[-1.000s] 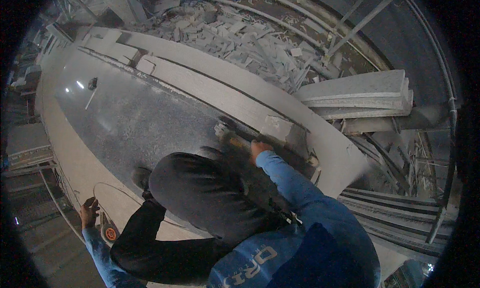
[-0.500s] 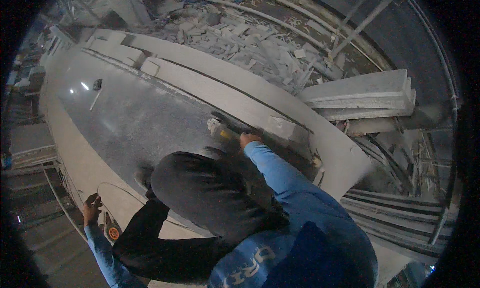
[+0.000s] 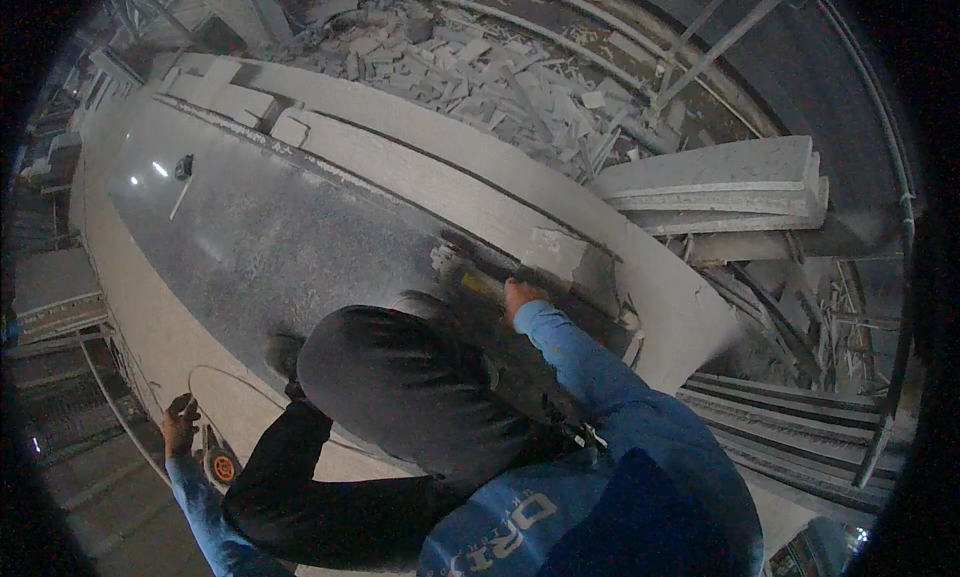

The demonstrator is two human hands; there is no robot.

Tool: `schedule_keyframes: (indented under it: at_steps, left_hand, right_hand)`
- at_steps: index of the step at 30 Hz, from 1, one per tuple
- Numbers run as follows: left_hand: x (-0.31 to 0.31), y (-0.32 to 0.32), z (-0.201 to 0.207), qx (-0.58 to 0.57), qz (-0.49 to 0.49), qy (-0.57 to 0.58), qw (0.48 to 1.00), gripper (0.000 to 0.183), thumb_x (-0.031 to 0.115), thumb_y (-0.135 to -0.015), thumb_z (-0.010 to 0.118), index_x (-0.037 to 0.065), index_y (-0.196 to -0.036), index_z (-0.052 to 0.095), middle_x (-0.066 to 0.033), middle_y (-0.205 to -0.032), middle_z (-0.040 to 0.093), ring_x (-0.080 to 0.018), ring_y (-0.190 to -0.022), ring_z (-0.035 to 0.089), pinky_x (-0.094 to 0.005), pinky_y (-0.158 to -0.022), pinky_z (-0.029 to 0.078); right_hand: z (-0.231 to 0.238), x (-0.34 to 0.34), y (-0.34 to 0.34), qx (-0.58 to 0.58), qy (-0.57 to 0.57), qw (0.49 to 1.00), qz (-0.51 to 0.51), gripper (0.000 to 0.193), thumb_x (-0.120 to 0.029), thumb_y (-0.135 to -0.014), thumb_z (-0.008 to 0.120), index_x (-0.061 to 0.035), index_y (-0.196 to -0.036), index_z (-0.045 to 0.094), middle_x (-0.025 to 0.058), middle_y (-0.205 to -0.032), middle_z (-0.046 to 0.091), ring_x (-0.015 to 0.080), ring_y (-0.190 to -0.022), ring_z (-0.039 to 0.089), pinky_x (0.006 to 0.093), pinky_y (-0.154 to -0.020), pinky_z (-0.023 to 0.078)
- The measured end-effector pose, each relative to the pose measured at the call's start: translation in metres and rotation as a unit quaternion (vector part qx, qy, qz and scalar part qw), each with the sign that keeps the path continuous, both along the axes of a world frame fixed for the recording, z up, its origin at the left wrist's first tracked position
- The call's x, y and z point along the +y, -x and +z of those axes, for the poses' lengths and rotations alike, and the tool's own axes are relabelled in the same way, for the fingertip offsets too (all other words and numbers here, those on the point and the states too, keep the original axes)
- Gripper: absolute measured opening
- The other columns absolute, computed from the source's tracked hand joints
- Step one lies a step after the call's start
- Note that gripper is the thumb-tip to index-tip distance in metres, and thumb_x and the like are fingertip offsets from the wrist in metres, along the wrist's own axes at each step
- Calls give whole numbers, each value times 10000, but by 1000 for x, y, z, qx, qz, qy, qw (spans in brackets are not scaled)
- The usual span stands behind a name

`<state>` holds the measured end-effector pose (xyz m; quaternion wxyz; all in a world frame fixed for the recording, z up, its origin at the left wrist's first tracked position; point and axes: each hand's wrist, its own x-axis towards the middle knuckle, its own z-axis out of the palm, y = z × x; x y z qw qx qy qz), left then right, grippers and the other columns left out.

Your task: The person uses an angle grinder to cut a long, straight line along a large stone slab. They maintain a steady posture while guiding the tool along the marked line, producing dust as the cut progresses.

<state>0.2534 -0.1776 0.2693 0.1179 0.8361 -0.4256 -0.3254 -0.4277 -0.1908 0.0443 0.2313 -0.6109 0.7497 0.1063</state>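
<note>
My right hand [image 3: 522, 297] is wrapped around the rear of an angle grinder [image 3: 476, 280], a dusty tool with a yellow patch on its body. The grinder's head is at the far long edge of a large, dark, dusty stone slab [image 3: 290, 227]; whether its disc touches the stone is hard to see. Off the slab's near side, at lower left, my left hand [image 3: 180, 424] has its fingers curled on a thin cable [image 3: 215, 368], which loops toward my bent legs. My knee hides part of the slab.
Pale blocks [image 3: 240, 105] line the slab's far edge. Beyond lies a heap of broken stone [image 3: 470, 87]. Stacked slabs [image 3: 720, 182] stand at far right. A small dark object [image 3: 183, 165] rests on the slab's left part. An orange-hubbed wheel [image 3: 223, 467] sits below my left hand.
My right hand and the grinder have shifted a little to the right and nearer, along the slab's edge. The left hand stays at the cable, almost unmoved.
</note>
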Motion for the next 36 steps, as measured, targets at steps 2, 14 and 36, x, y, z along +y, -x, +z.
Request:
schedule_keyframes:
  at_steps: [2,14,36]
  left_hand:
    - [-2,6,2,-4,-2,1,1000,443,341,-789,622,38,-1109,578,-88,-947,627,-176,-727,606,-282,-532,463]
    - [-5,28,16,-15,-24,8,1000,449,360,-804,614,57,-1131,566,-98,-970,626,-187,-797,621,-312,-592,491]
    - [-3,9,8,-10,-28,-8,1000,467,338,-811,606,27,-1154,545,-116,-983,619,-195,-779,620,-306,-580,482]
  right_hand:
    - [-12,-13,0,-39,-57,997,-20,270,-142,-812,553,7,-1033,510,237,-992,609,364,-972,586,462,-818,475]
    - [-14,-61,-25,-50,-86,995,-1,342,-182,-800,580,-13,-1094,538,190,-1078,595,347,-1009,575,441,-863,462]
    - [-26,-49,-13,-107,-104,987,-68,243,-110,-862,415,17,-1043,515,237,-1043,587,377,-994,567,471,-839,457]
